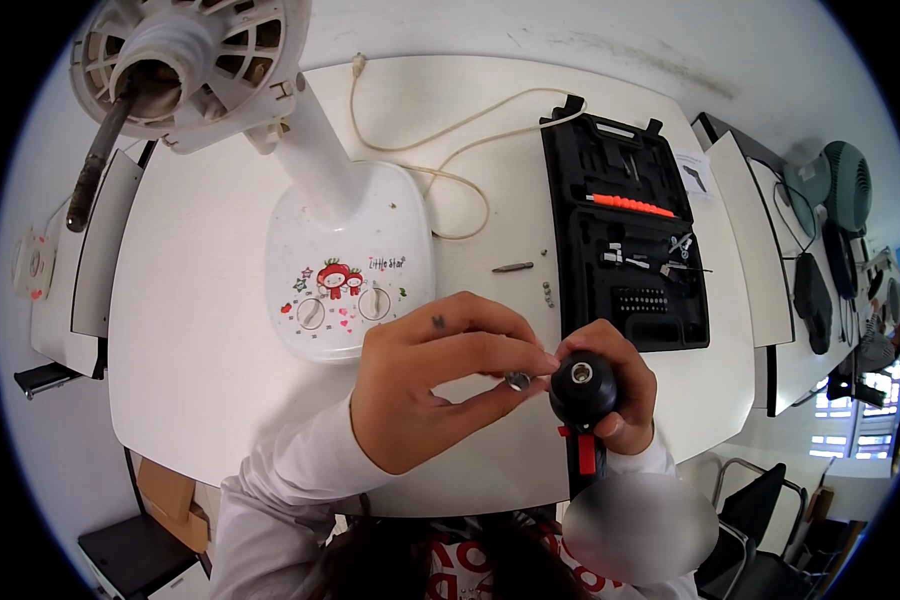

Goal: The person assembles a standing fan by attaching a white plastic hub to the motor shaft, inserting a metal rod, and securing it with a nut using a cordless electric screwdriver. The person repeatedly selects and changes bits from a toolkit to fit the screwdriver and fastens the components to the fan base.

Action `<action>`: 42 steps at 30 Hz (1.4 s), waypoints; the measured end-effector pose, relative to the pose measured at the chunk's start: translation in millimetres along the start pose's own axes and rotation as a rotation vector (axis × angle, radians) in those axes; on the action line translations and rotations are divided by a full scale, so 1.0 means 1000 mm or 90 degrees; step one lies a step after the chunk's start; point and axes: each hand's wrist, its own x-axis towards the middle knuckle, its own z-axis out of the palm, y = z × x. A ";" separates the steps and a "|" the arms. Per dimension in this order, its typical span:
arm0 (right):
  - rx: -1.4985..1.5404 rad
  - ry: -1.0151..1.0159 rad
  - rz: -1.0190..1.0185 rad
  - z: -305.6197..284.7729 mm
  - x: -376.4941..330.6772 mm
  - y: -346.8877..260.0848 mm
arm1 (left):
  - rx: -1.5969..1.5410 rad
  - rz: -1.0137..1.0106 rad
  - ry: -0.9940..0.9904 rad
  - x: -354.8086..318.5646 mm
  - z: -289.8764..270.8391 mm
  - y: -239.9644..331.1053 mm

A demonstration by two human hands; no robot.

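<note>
My right hand (634, 392) is wrapped round a black cordless screwdriver (576, 402) with a red trigger. Its round nose, with a metal socket in the middle, points up toward me. Between thumb and fingers of my left hand (425, 375) is a small shiny metal bit holder (517, 381), its end showing just left of the screwdriver's nose. The fingertips of both hands nearly meet there. Beyond them on the white table (490, 330) lie a loose screwdriver bit (513, 267) and a few small screws (547, 293).
An open black tool case (560, 200) at the right holds bits, small fittings and an orange flexible shaft (632, 205). At the left stands a white fan base (300, 230) with two dials. Its open motor housing (270, 90) and metal shaft (98, 165) overhang the table. A cable (450, 130) curls behind.
</note>
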 end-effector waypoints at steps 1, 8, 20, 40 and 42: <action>0.011 0.004 0.003 0.000 -0.001 0.001 | -0.017 -0.027 -0.019 0.000 -0.003 0.001; -0.018 -0.020 -0.008 0.001 0.002 -0.001 | 0.026 -0.089 -0.051 0.000 -0.009 0.002; -0.243 -0.075 -0.018 0.002 0.014 -0.015 | 0.239 -0.081 -0.092 -0.003 -0.013 0.013; -0.372 -0.106 -0.027 0.002 0.013 -0.009 | 0.365 -0.105 -0.248 -0.008 -0.019 0.008; -0.382 -0.109 -0.022 0.001 0.012 -0.010 | 0.363 -0.081 -0.242 -0.006 -0.019 0.006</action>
